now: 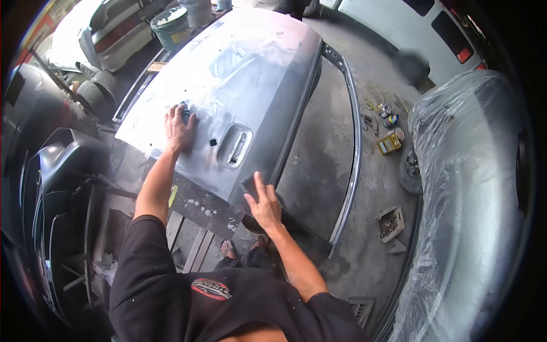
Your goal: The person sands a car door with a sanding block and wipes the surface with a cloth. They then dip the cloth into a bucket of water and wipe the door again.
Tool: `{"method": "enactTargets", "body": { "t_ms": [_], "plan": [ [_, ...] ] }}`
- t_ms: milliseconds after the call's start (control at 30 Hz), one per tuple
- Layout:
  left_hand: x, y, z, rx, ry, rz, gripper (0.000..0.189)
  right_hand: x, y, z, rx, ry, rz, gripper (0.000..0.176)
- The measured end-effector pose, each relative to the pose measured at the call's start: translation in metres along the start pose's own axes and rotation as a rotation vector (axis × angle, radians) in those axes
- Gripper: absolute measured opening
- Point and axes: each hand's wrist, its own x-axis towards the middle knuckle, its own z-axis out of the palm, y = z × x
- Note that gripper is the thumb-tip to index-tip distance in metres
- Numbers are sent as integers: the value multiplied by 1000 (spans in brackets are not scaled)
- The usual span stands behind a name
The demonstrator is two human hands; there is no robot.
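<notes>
A grey and white car door panel (205, 102) lies flat, its recessed handle (235, 146) facing up and a small square black hole beside it. My left hand (179, 128) presses on the panel left of the handle. Between its thumb and forefinger shows a small dark green pad (186, 112), partly covered by the fingers. My right hand (265, 206) is at the near right corner of the panel, forefinger stretched forward. A dark flat piece like sandpaper (249, 184) sits between its thumb and forefinger, over the panel edge.
The door's curved window frame (356, 142) reaches out to the right above the floor. Buckets (171, 25) stand beyond the panel. A yellow can (389, 143) and an open box (390, 223) are on the floor. At right is a plastic-covered vehicle (450, 199); dark bumpers (71, 154) are at left.
</notes>
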Motion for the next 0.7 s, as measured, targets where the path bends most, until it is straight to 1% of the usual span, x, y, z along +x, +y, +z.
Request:
{"method": "enactTargets", "body": {
  "t_ms": [33,100,167,233,300,333,433,467,500,567,633,700],
  "plan": [
    [-2,1,-6,-74,-20,8,52,-6,-6,-13,133,38,56,76],
    [-21,3,-20,-107,-63,39,48,-29,6,-30,124,149,128,75],
    [-51,5,-38,-171,-61,121,48,-55,9,-64,35,239,187,71],
    [-82,13,-57,-200,-98,135,48,-92,43,-82,-45,291,273,71],
    [-113,27,-77,-211,-95,175,49,-134,77,-95,-88,363,370,72],
    [-127,37,-89,-216,-119,172,51,-147,76,-107,-23,404,488,70],
    [-173,52,-98,-292,-179,174,56,-183,82,-125,125,529,842,63],
    [-186,62,-101,-322,-183,185,56,-184,69,-131,269,553,968,60],
    [-197,71,-104,-353,-187,200,57,-193,87,-128,440,569,971,64],
    [-213,81,-101,-431,-194,305,54,-195,83,-128,908,474,1006,50],
    [-223,88,-98,-433,-226,269,47,-181,43,-124,910,403,1035,46],
    [-215,105,-122,-564,-217,132,41,-179,25,-126,854,158,1056,48]
  ]
}}
